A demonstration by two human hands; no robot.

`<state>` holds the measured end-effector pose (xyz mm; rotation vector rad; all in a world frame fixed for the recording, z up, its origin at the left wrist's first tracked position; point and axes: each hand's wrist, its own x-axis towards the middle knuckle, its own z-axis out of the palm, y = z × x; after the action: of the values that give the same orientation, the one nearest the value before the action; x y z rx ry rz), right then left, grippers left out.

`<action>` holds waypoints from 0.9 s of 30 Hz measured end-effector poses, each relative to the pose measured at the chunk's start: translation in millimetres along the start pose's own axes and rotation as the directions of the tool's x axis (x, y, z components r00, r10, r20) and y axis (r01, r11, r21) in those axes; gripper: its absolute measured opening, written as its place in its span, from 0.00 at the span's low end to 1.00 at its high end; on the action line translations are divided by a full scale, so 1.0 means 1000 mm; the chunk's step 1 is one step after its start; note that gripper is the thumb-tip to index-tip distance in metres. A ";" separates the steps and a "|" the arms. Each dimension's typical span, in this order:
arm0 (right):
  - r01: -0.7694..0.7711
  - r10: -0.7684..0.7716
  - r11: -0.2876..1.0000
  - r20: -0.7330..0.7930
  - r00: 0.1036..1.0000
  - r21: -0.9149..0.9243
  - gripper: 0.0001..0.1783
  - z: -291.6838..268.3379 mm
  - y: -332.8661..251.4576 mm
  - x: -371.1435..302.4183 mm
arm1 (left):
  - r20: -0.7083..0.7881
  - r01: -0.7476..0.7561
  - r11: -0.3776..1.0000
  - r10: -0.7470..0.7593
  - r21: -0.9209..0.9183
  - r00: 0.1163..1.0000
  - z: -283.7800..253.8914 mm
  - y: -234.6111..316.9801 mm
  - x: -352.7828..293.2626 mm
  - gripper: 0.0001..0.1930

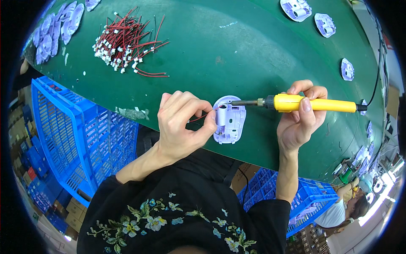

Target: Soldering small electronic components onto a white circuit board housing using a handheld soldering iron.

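Observation:
A lavender plastic housing [233, 122] lies near the front edge of the green table, its ribbed inside facing up. My right hand [301, 112] grips a yellow soldering iron [313, 103] held level, its metal tip reaching the upper part of the housing. At the housing's left side, my left hand [186, 118] pinches a thin red wire [198, 119] between thumb and forefinger. The wire's end lies close to the iron's tip; whether they touch, I cannot tell.
Red and black wires with white connectors [127, 42] lie heaped at the far left. Lavender shells [53, 31] pile up beyond them. More housings [325, 25] sit along the right. Blue crates [80, 131] stand below the table edge. A black cord [376, 80] trails from the iron. Another person [338, 211] is at lower right.

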<state>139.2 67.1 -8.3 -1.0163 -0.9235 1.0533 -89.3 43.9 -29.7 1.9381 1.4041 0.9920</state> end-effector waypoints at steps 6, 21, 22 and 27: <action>0.052 -0.053 0.998 -0.030 0.998 -0.020 0.17 -0.013 -0.003 0.006 | 0.002 0.002 1.000 -0.002 0.002 1.000 0.000 0.001 -0.001 0.06; 0.127 -0.125 0.992 -0.100 0.987 0.012 0.13 -0.024 -0.031 0.013 | 0.002 0.009 1.000 -0.009 0.020 1.000 0.001 0.005 -0.002 0.05; 0.133 -0.131 0.991 -0.094 0.987 0.023 0.13 -0.025 -0.035 0.013 | 0.004 0.016 1.000 -0.016 0.011 1.000 0.001 0.006 -0.001 0.05; 0.209 -0.197 0.974 -0.127 0.972 0.084 0.12 -0.026 -0.052 0.016 | -0.007 0.012 1.000 -0.012 0.022 1.000 -0.006 0.014 0.004 0.04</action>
<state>179.5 68.8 36.5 -0.8737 -0.8520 0.8492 -85.1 43.2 -14.4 1.9417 1.4341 0.9826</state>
